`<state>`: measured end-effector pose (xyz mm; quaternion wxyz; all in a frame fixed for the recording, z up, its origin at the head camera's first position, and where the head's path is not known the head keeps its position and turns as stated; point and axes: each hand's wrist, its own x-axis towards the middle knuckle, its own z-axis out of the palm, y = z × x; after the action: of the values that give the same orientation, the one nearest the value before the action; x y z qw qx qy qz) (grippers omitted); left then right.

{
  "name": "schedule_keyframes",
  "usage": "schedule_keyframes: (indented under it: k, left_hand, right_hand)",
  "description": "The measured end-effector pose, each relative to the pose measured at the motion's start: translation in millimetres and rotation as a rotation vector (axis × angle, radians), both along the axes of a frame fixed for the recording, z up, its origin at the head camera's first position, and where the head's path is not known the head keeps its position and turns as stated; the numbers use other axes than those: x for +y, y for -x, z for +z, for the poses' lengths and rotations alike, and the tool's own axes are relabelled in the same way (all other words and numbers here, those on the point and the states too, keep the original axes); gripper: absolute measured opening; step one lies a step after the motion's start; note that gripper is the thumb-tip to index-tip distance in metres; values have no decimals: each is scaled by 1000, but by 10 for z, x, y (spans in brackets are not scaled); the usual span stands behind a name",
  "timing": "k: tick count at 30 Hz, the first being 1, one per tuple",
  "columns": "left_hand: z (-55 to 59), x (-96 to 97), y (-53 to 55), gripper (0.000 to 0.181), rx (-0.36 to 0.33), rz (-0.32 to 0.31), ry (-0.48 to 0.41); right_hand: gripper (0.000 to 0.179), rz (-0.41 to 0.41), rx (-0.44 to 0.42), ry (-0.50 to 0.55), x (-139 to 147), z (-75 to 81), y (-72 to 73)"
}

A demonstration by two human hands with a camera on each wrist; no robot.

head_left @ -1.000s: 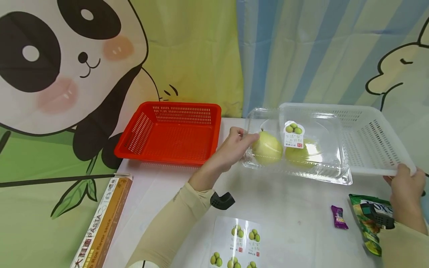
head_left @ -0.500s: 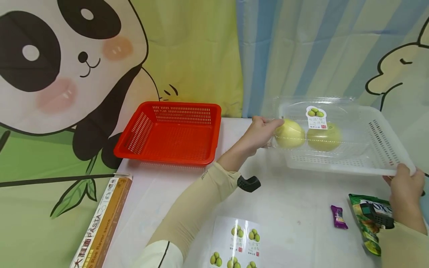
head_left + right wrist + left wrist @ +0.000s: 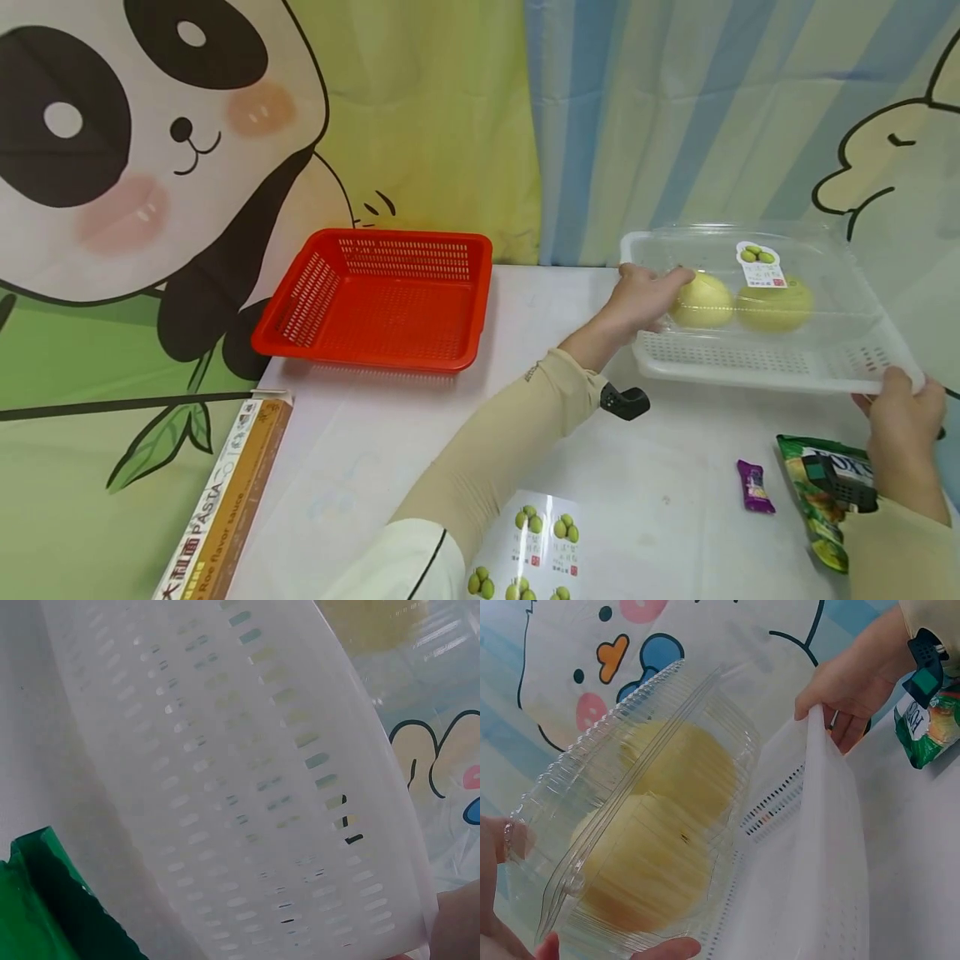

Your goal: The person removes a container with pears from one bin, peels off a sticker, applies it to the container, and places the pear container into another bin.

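My left hand [image 3: 647,302] grips the left end of a clear plastic clamshell box [image 3: 840,292]. Two yellow-green pears [image 3: 702,300] show inside it, and a pear sticker [image 3: 761,265] is on its lid. In the head view the box overlaps the white basket [image 3: 750,371]; the left wrist view shows it tilted over the basket's inside. My right hand [image 3: 903,429] holds the basket's front right corner by the rim, thumb on top. The right wrist view is mostly filled by the slotted basket wall [image 3: 247,780].
A red basket [image 3: 405,321] stands at the back left. A pasta box [image 3: 225,500] lies along the left edge, a sticker sheet [image 3: 536,542] at the front. Near my right wrist are a purple wrapped sweet [image 3: 754,487] and a green snack bag [image 3: 821,500].
My left hand has carried the box of pears rightward, from in front of the white basket's left end to over its middle. My right hand has stayed on the basket's corner.
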<state>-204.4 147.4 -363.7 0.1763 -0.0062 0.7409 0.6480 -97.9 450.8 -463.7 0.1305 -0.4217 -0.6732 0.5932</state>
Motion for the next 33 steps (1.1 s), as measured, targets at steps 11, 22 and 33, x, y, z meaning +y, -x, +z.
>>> schedule_keyframes:
  k: [11, 22, 33]
  left_hand:
    - [-241, 452, 31, 74, -78, 79, 134]
    - [-425, 565, 85, 91, -101, 138, 231]
    - [-507, 688, 94, 85, -135, 138, 310]
  right_hand:
    - [53, 2, -12, -2, -17, 10, -22]
    - [51, -9, 0, -8, -7, -31, 15]
    - [52, -1, -11, -10, 1, -7, -3]
